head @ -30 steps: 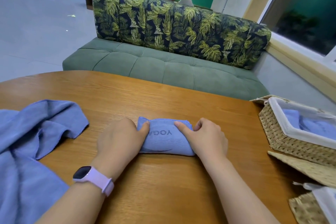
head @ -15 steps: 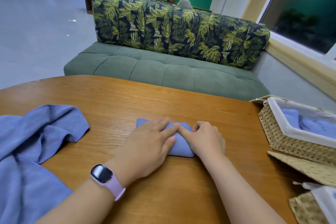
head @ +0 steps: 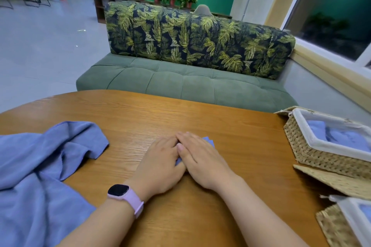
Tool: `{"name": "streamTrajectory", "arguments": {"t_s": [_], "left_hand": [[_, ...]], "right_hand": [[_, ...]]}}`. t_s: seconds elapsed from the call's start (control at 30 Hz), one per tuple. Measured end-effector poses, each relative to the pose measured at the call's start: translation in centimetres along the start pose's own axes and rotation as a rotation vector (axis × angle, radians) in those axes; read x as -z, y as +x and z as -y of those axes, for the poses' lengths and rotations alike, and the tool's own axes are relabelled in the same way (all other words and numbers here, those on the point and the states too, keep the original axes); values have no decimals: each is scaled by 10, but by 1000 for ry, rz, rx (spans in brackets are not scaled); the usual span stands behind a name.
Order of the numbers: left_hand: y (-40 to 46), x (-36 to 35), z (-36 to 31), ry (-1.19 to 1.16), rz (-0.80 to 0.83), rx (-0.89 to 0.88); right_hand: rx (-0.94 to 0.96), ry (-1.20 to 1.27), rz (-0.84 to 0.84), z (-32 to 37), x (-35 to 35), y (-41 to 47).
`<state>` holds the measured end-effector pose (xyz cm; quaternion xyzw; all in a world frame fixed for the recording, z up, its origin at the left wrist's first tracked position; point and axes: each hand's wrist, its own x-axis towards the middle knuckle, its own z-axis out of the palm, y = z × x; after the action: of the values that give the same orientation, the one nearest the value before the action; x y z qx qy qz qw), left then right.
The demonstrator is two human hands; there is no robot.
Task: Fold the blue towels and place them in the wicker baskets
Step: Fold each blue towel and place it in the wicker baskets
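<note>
**One towel pressed flat, a heap still waiting**

Head view: both hands lie side by side, fingers straight, pressing down on a small folded towel [head: 208, 141] in the middle of the table [head: 230, 126]. The left hand [head: 160, 160] and right hand [head: 200, 158] touch each other and cover nearly all of the towel; only a blue corner shows past the right fingers. This towel looks folded and ready to be carried over, though it is not yet in a basket.

The far basket [head: 313, 152], at the table's right edge, already holds blue cloth. A second basket [head: 341, 226] sits nearer, cut off by the frame, with a bit of blue visible inside. The unfolded towels [head: 40, 166] lie heaped at the left, so I judge much work remains.

Bare wood lies between hands and baskets, giving a free path rightward. A flat wicker lid [head: 337, 180] rests between the two baskets.
</note>
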<state>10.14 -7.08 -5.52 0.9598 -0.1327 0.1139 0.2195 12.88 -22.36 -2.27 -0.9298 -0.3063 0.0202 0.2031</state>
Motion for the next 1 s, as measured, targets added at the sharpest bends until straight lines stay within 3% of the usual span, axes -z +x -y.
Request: {"name": "streamTrajectory", "arguments": {"t_s": [0.2, 0.4, 0.5, 0.6, 0.73, 0.77, 0.87, 1.0], "left_hand": [[-4, 6, 8, -340, -7, 87], [-10, 4, 3, -290, -48, 144], [-10, 6, 5, -419, -19, 177], [-12, 14, 2, -555, 57, 209], [-20, 30, 2, -316, 197, 178], [-23, 32, 0, -239, 150, 230], [-34, 37, -16, -200, 53, 605], [-34, 37, -45, -428, 154, 803]], "right_hand": [[-124, -94, 11, -4, 6, 3], [-230, 67, 127, -10, 11, 9], [-258, 83, 193, -10, 14, 9], [-293, -61, 149, 6, 14, -6], [-402, -217, 148, 27, 27, -34], [-459, -159, 165, 27, 31, -39], [-616, 150, 178, 19, 32, -52], [-669, 582, 107, 11, 21, -70]]}}
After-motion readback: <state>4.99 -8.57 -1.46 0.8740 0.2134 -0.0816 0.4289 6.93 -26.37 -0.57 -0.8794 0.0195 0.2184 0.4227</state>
